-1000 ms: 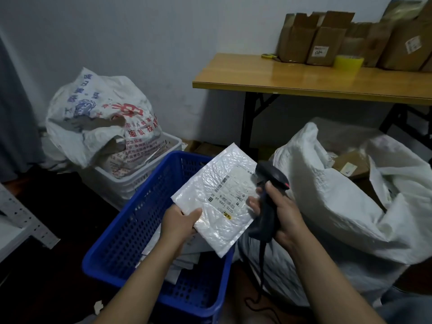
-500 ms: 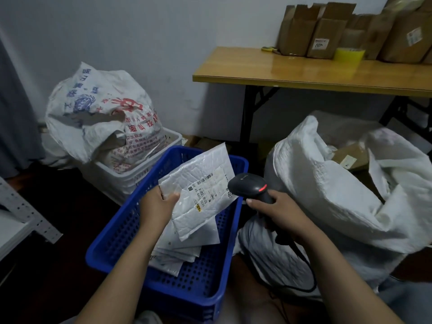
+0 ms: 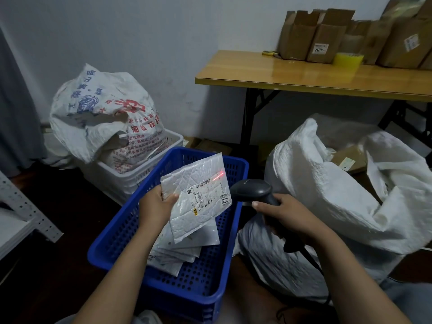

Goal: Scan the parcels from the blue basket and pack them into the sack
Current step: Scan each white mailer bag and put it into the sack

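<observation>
My left hand [image 3: 156,206] grips a white bubble-mailer parcel [image 3: 198,197] by its left edge, above the blue basket [image 3: 117,235]. Its label faces up and a red scan line glows near the label's top right corner. My right hand [image 3: 287,212] holds a black barcode scanner [image 3: 251,189] by the handle, its head aimed at the parcel from the right. Several more white parcels [image 3: 177,251] lie in the basket. The big white sack [image 3: 327,197] stands open to the right, with a brown box inside it.
A white crate [image 3: 131,178] holding a printed woven bag [image 3: 102,113] sits behind the basket on the left. A wooden table [image 3: 304,78] at the back right carries cardboard boxes and a yellow tape roll [image 3: 349,60]. A grey metal shelf frame [image 3: 28,213] is at far left.
My left hand has carried the parcel left over the basket and turned it. My right hand has swung the scanner head from upright down towards the label, and the red beam now shows.
</observation>
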